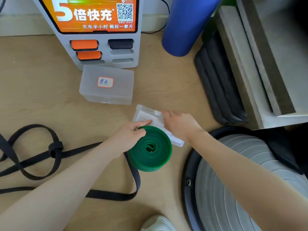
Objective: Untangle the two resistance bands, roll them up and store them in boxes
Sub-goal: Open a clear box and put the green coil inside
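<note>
green band (150, 148) rolled into a coil at frame centre, left hand (131, 134) pinching its upper rim. right hand (179, 124) closed on the edge of a clear box (150, 115) just behind the coil. black band (55, 150), knotted, sprawls over the floor (33, 90) at lower left. a second, labelled box (107, 84) sits shut above; open floor lies left of it.

**What's getting hidden or cropped here**

The green roll (150, 148) and right hand (180, 125) are covering most of the clear box (146, 114), and its label print is blurring out. The black band (55, 150) is running off the left edge and under the left forearm.
</note>
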`<action>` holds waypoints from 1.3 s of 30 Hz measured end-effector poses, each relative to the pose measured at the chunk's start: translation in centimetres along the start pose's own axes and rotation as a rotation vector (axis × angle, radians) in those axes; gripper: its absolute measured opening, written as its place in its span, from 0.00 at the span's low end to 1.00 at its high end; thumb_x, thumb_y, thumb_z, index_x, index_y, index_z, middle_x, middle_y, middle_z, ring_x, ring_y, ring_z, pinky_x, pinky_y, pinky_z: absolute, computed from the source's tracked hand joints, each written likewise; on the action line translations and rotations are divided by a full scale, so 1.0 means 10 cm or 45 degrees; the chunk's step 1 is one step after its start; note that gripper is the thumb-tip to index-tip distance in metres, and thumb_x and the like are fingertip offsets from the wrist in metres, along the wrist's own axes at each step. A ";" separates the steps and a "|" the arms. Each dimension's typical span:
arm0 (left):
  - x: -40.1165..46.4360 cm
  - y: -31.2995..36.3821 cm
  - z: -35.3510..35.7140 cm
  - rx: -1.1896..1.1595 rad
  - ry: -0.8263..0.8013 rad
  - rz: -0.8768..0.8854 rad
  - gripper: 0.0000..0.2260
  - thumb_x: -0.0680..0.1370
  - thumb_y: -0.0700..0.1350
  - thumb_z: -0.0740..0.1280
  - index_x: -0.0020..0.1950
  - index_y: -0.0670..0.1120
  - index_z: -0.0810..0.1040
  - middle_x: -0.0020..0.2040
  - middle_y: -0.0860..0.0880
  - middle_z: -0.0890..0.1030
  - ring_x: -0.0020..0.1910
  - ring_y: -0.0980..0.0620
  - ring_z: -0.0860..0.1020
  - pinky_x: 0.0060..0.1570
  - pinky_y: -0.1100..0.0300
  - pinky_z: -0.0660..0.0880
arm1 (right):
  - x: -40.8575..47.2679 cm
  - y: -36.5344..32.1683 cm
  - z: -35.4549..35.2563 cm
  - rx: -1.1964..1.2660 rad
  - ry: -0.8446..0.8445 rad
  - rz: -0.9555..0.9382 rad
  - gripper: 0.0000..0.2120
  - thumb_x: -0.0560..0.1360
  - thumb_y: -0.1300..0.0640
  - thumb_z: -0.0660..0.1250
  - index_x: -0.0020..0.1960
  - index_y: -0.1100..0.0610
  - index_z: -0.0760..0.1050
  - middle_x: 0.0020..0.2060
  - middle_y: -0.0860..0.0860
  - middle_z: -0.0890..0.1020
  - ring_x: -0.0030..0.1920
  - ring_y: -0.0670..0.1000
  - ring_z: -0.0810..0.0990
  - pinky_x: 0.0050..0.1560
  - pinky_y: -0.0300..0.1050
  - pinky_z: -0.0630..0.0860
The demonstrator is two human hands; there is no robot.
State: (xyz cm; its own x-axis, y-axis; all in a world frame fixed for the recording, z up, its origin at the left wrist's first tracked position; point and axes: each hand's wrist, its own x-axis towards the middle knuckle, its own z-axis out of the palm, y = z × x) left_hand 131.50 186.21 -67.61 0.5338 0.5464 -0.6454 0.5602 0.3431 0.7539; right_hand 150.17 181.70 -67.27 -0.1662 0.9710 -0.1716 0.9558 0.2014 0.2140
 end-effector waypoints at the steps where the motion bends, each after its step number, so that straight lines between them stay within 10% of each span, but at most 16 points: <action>1: -0.03 -0.02 0.01 0.019 -0.018 0.007 0.21 0.77 0.39 0.58 0.63 0.61 0.75 0.41 0.53 0.77 0.38 0.48 0.75 0.36 0.63 0.66 | -0.02 0.02 0.03 -0.018 0.105 -0.013 0.05 0.60 0.59 0.70 0.34 0.59 0.76 0.23 0.49 0.74 0.21 0.50 0.72 0.22 0.36 0.51; 3: -0.11 -0.07 0.01 0.060 -0.050 -0.002 0.20 0.78 0.40 0.58 0.65 0.59 0.73 0.56 0.55 0.80 0.51 0.50 0.79 0.42 0.67 0.68 | -0.06 0.10 0.07 -0.011 0.279 -0.009 0.05 0.61 0.63 0.68 0.37 0.60 0.76 0.24 0.51 0.74 0.23 0.52 0.73 0.21 0.37 0.59; 11: -0.23 -0.28 -0.08 0.136 -0.047 0.001 0.18 0.74 0.45 0.61 0.55 0.67 0.76 0.53 0.50 0.83 0.49 0.49 0.79 0.52 0.60 0.70 | 0.09 0.48 -0.17 -0.095 0.624 0.247 0.23 0.61 0.68 0.52 0.50 0.60 0.77 0.29 0.52 0.76 0.27 0.55 0.73 0.29 0.42 0.65; 15: -0.26 -0.05 -0.12 -0.005 -0.054 0.072 0.18 0.78 0.37 0.59 0.59 0.58 0.77 0.53 0.59 0.81 0.55 0.59 0.78 0.58 0.63 0.72 | 0.23 0.38 -0.01 -0.036 0.445 0.401 0.20 0.55 0.68 0.63 0.45 0.56 0.79 0.27 0.50 0.75 0.27 0.55 0.73 0.32 0.41 0.67; 20: -0.09 0.10 -0.11 -0.209 0.275 -0.024 0.19 0.77 0.36 0.58 0.44 0.61 0.77 0.43 0.57 0.81 0.50 0.50 0.79 0.56 0.50 0.75 | 0.30 0.35 0.10 0.306 0.294 0.796 0.19 0.74 0.57 0.65 0.64 0.58 0.70 0.58 0.59 0.74 0.54 0.62 0.73 0.54 0.56 0.68; 24: 0.04 0.01 -0.06 -0.318 0.403 -0.081 0.17 0.77 0.37 0.58 0.46 0.59 0.77 0.44 0.55 0.81 0.53 0.47 0.78 0.61 0.50 0.73 | 0.01 0.07 0.18 0.905 0.260 0.697 0.11 0.76 0.58 0.63 0.58 0.60 0.75 0.56 0.58 0.75 0.52 0.60 0.76 0.50 0.53 0.73; 29: 0.18 0.04 0.10 -0.263 0.411 0.009 0.18 0.77 0.36 0.58 0.46 0.59 0.78 0.44 0.58 0.80 0.51 0.51 0.77 0.57 0.53 0.74 | -0.43 -0.22 0.20 1.409 -0.400 0.372 0.42 0.70 0.43 0.69 0.75 0.49 0.49 0.74 0.51 0.58 0.72 0.52 0.60 0.70 0.51 0.63; 34: 0.24 0.20 0.30 -0.003 0.381 0.147 0.16 0.79 0.37 0.58 0.63 0.51 0.75 0.50 0.56 0.77 0.53 0.54 0.74 0.55 0.60 0.71 | -0.40 -0.29 0.22 1.398 -0.350 0.623 0.58 0.64 0.43 0.75 0.75 0.50 0.34 0.73 0.53 0.56 0.71 0.53 0.61 0.63 0.53 0.71; 39: 0.32 0.25 0.19 0.304 0.287 0.225 0.16 0.80 0.41 0.58 0.67 0.51 0.70 0.58 0.52 0.77 0.55 0.51 0.75 0.54 0.59 0.71 | -0.33 -0.30 0.26 1.260 -0.228 0.703 0.54 0.60 0.43 0.75 0.74 0.54 0.45 0.68 0.51 0.58 0.68 0.54 0.63 0.59 0.49 0.72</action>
State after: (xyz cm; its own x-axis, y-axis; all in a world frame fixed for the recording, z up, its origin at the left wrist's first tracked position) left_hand 135.82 187.41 -68.00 0.4976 0.7450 -0.4443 0.6180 0.0549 0.7842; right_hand 148.49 177.58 -69.81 0.2960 0.8475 -0.4407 0.6724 -0.5125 -0.5341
